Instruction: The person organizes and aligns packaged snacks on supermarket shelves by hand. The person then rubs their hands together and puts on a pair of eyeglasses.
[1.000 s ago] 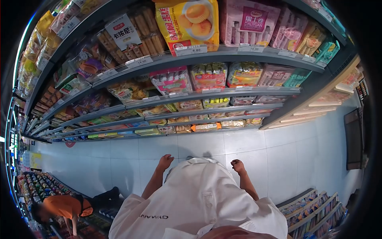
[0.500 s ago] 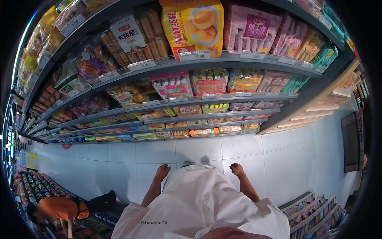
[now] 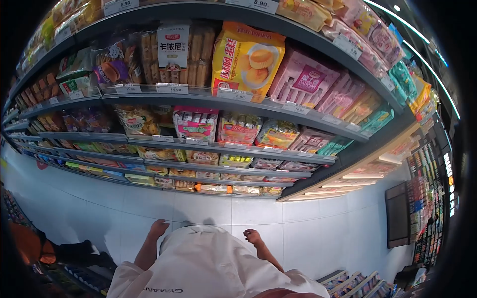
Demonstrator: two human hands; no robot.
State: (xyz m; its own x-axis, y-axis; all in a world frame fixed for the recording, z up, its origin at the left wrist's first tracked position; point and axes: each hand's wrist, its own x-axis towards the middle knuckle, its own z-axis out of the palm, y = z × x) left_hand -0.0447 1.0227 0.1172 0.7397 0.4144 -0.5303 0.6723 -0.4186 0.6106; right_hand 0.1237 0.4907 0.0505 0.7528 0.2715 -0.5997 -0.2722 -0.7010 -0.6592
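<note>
Pale tiled floor [image 3: 318,223] below long grey shelving [image 3: 189,11]. Nearest hands: orange-ended, glossy snack pack [image 3: 212,188] on bottom shelf, untouched. Higher up, bright yellow plastic cake bag [image 3: 248,62] leans face-out behind white price tag [image 3: 234,94], probably so both read from aisle. Left hand [image 3: 159,227] and right hand [image 3: 252,236] flank white shirt [image 3: 208,263], forearms forward, fingers curled; nothing visibly held, cannot tell whether grip is apart or together. Far left: orange-clad person [image 3: 25,243].
</note>
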